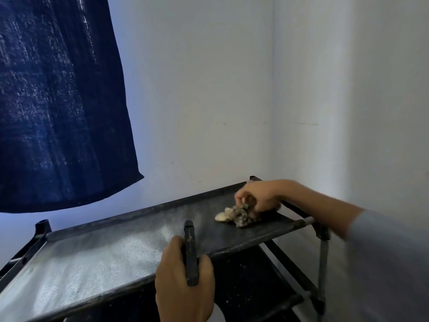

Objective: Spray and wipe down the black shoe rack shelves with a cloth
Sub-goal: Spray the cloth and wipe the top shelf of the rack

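The black shoe rack's top shelf (104, 256) is a fabric sheet with a pale dusty sheen over its left half. At its far right corner lies a crumpled, dirty cream and grey cloth (239, 216). My right hand (260, 196) presses down on the cloth, fingers closed over it. My left hand (183, 282) is at the shelf's front edge, gripping a narrow black object (190, 247) that points away from me over the shelf. It may be the sprayer's head, and any bottle below it is hidden by the hand.
A lower black shelf (243, 275) with light specks shows under the top one. The rack's grey right post (322, 263) stands near the white wall corner (274, 112). A dark blue curtain (58, 101) hangs over the rack's left end.
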A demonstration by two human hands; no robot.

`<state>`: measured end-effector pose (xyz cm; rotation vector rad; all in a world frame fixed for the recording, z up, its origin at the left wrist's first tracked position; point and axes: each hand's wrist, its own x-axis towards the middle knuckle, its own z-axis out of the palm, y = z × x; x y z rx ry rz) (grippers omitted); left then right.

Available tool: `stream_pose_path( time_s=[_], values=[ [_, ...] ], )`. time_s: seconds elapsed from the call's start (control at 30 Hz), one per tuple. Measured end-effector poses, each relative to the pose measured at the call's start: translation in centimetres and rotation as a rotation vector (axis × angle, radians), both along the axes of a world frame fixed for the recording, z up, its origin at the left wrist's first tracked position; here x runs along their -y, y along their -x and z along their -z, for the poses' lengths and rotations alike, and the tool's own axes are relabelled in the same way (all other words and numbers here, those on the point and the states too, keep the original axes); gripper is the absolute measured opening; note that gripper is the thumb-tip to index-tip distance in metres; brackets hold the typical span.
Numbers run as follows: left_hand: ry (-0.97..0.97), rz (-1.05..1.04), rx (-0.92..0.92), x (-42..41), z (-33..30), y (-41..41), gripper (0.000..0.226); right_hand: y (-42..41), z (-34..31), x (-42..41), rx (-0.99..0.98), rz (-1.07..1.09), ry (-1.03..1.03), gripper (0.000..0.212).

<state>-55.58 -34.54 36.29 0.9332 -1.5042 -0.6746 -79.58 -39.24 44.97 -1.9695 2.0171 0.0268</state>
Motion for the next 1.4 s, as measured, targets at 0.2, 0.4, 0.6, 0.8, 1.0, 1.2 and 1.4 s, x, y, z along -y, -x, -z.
stream_pose_path(
  time_s=[0.2,0.4,0.6,0.8,1.0,1.2,1.4],
  values=[
    [0.016,-0.028,0.008,-0.1,-0.1,0.4,0.012,-0.2,-2.4,-6.2,0.094,-0.088,-0.058,0.021],
    [0.016,0.016,0.030,0.1,-0.1,0.1,0.010,-0.8,1.1,-0.7,-0.056,0.020,0.230,0.033],
    [0.058,0.025,-0.030,0.5,0.1,0.1,0.014,0.0,1.8,4.9,-0.122,0.240,0.443,0.044],
    [0.070,0.003,0.006,0.5,0.3,0.1,0.013,-1.9,0.3,1.3,-0.084,0.108,0.131,0.033],
    [0.072,0.026,0.015,0.2,0.2,0.1,0.012,-1.9,-2.7,-6.0,0.045,-0.028,-0.023,0.023],
    [0.063,0.004,0.038,0.3,0.2,0.0,0.015,-3.2,-1.2,-4.0,0.023,-0.029,0.100,0.029],
    [0.051,0.012,0.025,0.3,0.0,-0.3,0.011,-10.6,-0.1,-1.1,0.078,-0.228,0.190,0.030]
  ],
)
